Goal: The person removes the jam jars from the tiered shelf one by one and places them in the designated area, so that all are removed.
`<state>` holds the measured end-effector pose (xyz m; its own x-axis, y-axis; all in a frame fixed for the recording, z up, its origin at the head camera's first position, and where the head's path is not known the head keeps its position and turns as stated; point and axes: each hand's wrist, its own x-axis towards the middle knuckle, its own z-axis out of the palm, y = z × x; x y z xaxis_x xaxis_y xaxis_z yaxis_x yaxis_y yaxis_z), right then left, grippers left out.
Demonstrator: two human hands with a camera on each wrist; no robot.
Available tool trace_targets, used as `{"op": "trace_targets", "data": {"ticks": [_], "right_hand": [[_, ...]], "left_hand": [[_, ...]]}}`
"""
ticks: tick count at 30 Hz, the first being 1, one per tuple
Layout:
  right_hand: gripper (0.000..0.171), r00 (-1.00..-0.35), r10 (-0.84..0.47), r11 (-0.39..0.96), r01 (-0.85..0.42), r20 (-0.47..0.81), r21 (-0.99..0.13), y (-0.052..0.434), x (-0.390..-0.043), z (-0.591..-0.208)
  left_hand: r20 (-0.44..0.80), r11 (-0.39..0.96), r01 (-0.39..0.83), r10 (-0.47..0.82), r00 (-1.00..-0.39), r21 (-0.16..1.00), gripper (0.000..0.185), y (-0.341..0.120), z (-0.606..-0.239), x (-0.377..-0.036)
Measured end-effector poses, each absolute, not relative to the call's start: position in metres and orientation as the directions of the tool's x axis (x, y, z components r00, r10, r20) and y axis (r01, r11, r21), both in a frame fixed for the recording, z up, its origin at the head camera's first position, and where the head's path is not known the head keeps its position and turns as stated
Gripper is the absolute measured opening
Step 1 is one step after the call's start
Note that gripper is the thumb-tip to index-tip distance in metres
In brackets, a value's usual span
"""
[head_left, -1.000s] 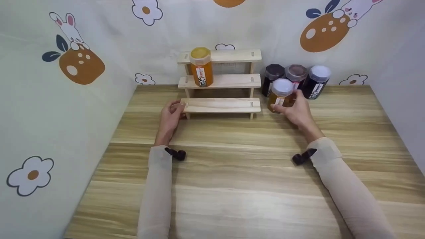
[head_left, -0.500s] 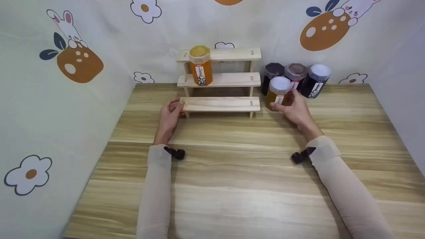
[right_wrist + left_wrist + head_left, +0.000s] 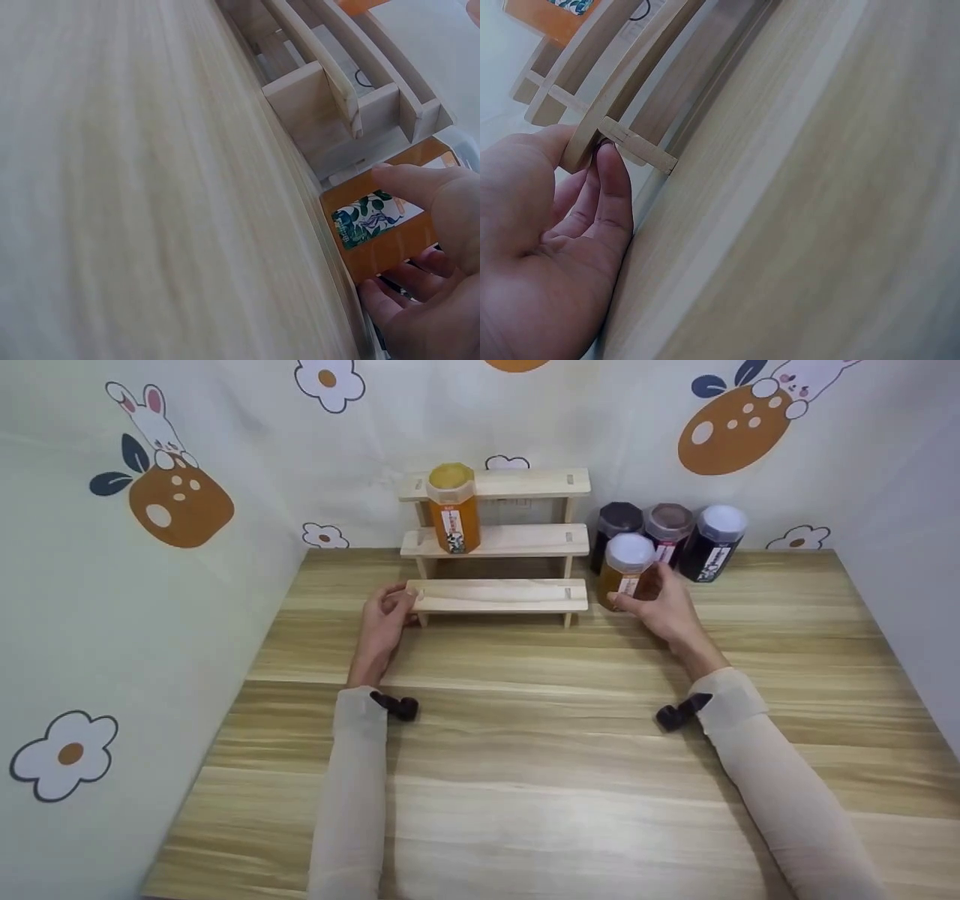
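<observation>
My left hand (image 3: 385,619) pinches the left end of the lowest step of a three-tier wooden shelf (image 3: 495,595). In the left wrist view the thumb lies on top of the board (image 3: 615,90) and the fingers curl beneath it. My right hand (image 3: 666,604) grips an amber jar (image 3: 621,582) with a white lid, thumb on the near side and fingers behind. The right wrist view shows this jar (image 3: 382,217) upright on the tabletop, close to the shelf's right end. Another orange jar (image 3: 459,526) stands on the left of the middle tier.
Behind the gripped jar stand a dark jar with a black lid (image 3: 619,519), one with a brownish lid (image 3: 669,520) and one with a white lid (image 3: 712,547). A patterned cloth wall (image 3: 375,472) rises behind the wooden tabletop (image 3: 525,735).
The amber jar in my right hand has shifted slightly left, toward the shelf. My left hand keeps its hold on the shelf's lowest step. The head view has tilted a little.
</observation>
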<state>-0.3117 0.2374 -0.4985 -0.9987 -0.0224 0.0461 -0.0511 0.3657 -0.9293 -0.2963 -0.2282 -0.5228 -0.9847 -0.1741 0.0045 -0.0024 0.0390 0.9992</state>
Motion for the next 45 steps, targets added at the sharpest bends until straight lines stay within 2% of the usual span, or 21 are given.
{"op": "trace_targets", "data": {"ticks": [6,10,16,23,27,33,39,45], "right_hand": [[0.095,-0.999,-0.019,0.364,-0.041,0.037,-0.931,0.236,-0.310,-0.492],[0.093,-0.997,0.020,0.334,-0.066,0.077,-0.940,0.235,-0.309,-0.480],[0.089,-0.966,0.099,0.338,-0.195,0.240,-0.921,0.229,-0.306,-0.454],[0.075,-0.876,0.167,0.344,-0.378,0.452,-0.860,0.199,-0.306,-0.437],[0.071,-0.846,0.119,0.326,-0.461,0.520,-0.825,0.167,-0.307,-0.434],[0.072,-0.857,-0.006,0.245,-0.500,0.515,-0.830,0.119,-0.312,-0.434],[0.072,-0.866,-0.096,0.227,-0.498,0.490,-0.837,0.085,-0.318,-0.434],[0.078,-0.894,-0.198,0.252,-0.442,0.401,-0.861,0.061,-0.323,-0.430]], "left_hand": [[0.001,0.049,-0.008,-0.177,-0.984,0.999,0.049,-0.229,-0.523,-0.296],[0.011,0.040,0.004,-0.179,-0.984,0.999,0.046,-0.230,-0.523,-0.297],[0.022,0.041,0.015,-0.185,-0.983,0.999,0.048,-0.231,-0.523,-0.297],[0.014,0.026,0.009,-0.182,-0.983,1.000,0.049,-0.233,-0.524,-0.297],[0.021,0.021,0.017,-0.190,-0.981,1.000,0.048,-0.231,-0.524,-0.297],[0.018,0.015,0.015,-0.195,-0.981,1.000,0.047,-0.228,-0.523,-0.296],[0.033,0.031,0.028,-0.195,-0.980,0.999,0.044,-0.226,-0.523,-0.298],[0.027,0.027,0.023,-0.189,-0.982,0.999,0.045,-0.227,-0.524,-0.298]]}}
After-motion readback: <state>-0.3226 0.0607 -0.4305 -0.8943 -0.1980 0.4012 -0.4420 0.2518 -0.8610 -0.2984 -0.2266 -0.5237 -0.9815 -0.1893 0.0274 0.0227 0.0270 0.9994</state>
